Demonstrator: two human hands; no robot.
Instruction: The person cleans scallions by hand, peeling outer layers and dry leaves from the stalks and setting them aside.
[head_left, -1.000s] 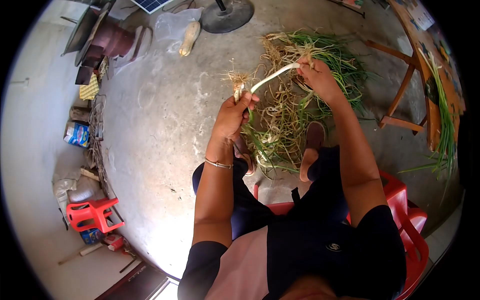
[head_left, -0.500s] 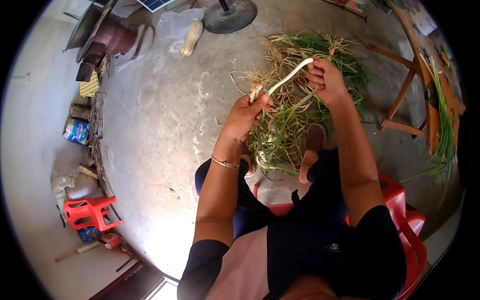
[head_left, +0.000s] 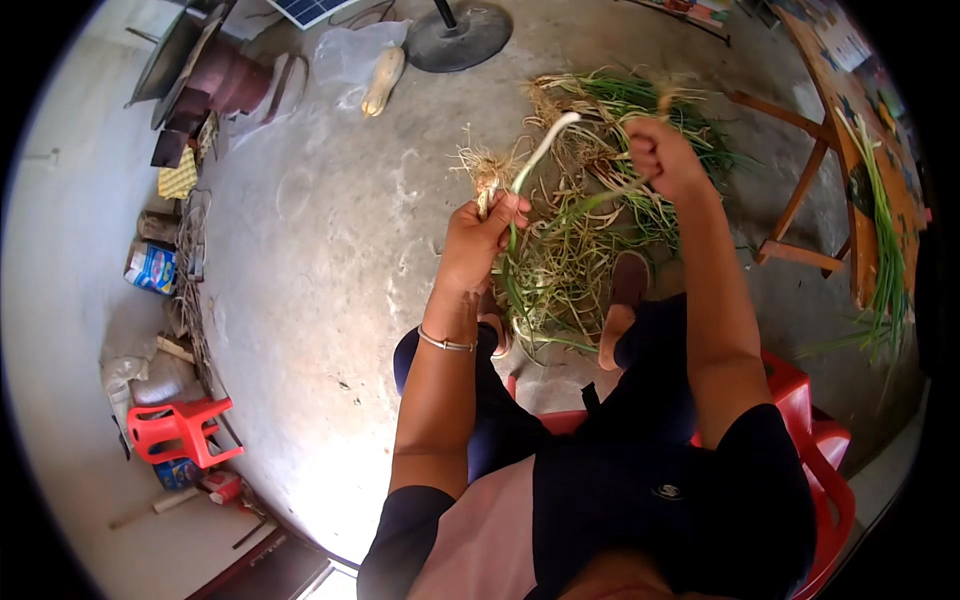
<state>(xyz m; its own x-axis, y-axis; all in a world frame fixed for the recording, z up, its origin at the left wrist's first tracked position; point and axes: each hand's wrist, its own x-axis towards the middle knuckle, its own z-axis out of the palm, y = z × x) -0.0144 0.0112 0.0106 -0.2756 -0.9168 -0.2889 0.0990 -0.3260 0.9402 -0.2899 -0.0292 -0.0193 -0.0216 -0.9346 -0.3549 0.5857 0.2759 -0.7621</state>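
The person sits on a red chair (head_left: 790,395), knees apart, over a loose heap of onion greens (head_left: 575,255) on the concrete floor (head_left: 300,250). The heap lies between and beyond the two shoes, yellowed and tangled near the feet, darker green at its far right side.

The left hand (head_left: 478,238) is raised near the heap's left edge, its fingers closed on a white stalk (head_left: 545,150) and a root clump (head_left: 488,172). The stalk rises from the grip and bends to the right, its pale tip free in the air; the bristly roots stand up just to its left. Green leaf hangs below that hand. A bracelet (head_left: 447,343) circles the wrist.

The right hand (head_left: 662,160) is up over the far part of the heap, apart from the stalk's tip. Its fingers are curled tight, seemingly on a leaf strip (head_left: 607,198) that slants down to the left; blur hides just how they grip it. A smeared tuft of roots shows just above the knuckles.

Over on the right, long green onions (head_left: 880,225) lie across a wooden desk (head_left: 835,110), their leaves drooping off its near end. Farther out on the floor, a tan gourd (head_left: 383,82) lies beside a plastic bag (head_left: 352,50), near a round black stand (head_left: 458,40).
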